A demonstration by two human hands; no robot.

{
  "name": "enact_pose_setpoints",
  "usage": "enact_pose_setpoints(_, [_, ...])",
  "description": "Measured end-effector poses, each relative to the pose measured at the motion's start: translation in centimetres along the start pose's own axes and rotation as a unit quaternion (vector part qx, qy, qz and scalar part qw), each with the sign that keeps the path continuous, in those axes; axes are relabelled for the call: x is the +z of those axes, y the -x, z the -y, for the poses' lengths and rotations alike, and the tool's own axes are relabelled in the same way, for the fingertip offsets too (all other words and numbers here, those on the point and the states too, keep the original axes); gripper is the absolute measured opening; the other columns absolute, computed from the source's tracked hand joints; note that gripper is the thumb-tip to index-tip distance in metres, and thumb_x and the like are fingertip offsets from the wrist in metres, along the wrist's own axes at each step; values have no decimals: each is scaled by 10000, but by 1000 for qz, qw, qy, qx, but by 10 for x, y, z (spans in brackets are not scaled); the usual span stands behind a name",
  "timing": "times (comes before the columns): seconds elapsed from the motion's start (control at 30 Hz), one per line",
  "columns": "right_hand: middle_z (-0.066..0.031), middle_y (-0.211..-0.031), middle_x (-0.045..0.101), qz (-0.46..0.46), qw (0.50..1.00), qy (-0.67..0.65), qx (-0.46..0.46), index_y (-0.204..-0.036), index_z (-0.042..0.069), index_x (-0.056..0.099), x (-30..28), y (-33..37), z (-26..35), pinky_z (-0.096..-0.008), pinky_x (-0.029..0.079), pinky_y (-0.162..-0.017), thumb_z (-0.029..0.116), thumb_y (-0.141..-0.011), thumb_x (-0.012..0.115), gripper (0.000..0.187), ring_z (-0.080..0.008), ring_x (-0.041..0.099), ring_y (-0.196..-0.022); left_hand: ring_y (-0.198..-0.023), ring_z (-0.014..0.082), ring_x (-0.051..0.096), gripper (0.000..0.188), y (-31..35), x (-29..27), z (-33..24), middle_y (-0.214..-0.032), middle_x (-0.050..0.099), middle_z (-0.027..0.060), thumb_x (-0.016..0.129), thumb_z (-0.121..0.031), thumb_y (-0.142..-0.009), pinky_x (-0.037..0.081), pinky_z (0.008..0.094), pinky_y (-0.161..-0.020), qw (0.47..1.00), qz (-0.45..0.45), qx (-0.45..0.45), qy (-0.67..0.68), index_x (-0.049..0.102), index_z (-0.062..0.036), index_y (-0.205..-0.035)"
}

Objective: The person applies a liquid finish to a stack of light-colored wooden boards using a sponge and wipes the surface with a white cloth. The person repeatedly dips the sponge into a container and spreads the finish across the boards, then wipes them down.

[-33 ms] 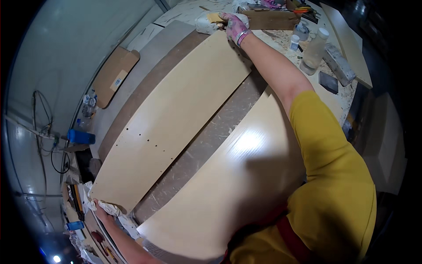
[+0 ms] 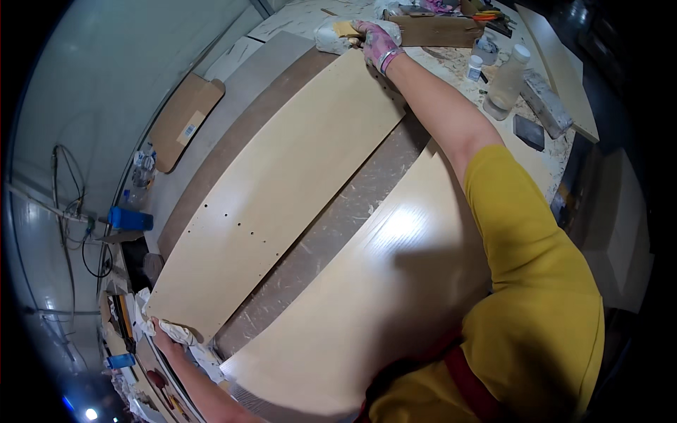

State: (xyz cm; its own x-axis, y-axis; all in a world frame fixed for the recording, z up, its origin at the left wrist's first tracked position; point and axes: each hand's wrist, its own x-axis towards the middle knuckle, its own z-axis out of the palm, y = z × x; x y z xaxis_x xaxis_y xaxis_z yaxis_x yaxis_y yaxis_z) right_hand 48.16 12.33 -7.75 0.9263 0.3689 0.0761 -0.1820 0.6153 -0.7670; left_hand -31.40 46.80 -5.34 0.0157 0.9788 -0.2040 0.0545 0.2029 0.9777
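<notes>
Drilled board [image 2: 275, 183] spans 8 to 12 o'clock. Gloved right hand [image 2: 381, 48] at 12, fingers curled by yellow pad [image 2: 345, 29], hold unclear; left hand [image 2: 164, 340] at 8 by white cloth [image 2: 179, 333], grip unclear.

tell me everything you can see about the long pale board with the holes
The long pale board looks wooden, flat and smooth, with small dark holes in a row across its lower-left part and a few near its far end. It slants from lower left to upper right over a brownish surface. The left hand and a white cloth are at its near end, the right hand by its far end; contact is unclear.
</notes>
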Motion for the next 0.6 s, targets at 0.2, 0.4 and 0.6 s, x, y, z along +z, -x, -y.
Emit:
enact_pose_setpoints(0.2, [-79, -971, 610, -76, 997, -9, -8, -1068, 57, 603, -11, -13, -31, -286, 495, -596, 135, -881, 633, 206, -180, 579, -728, -1003, 269, 634, 517, -28, 17, 8, -1176, 617, 129, 649, -283, -898, 531, 387, -852, 999, -24, 8, -44, 509, 22, -1292])
enact_pose_setpoints(0.4, [-61, -980, 608, 67, 987, 46, 138, -1061, 96, 589, 18, 50, -13, -268, 482, -659, 206, -877, 637, 219, -149, 579, -812, -894, 260, 654, 554, -62, 8, 36, -1072, 650, 146, 749, -273, -815, 545, 390, -779, 992, -66, -25, -107, 561, 83, -1195])
enact_pose_setpoints(0.6, [-22, -895, 582, 269, 930, 176, 177, -1102, 77, 546, 22, 142, 25, -210, 478, -529, 281, -924, 593, 275, -93, 577, -765, -869, 233, 648, 477, -79, 28, 67, -1053, 663, 126, 733, -213, -819, 529, 363, -749, 987, -76, 18, -141, 593, 80, -1168])
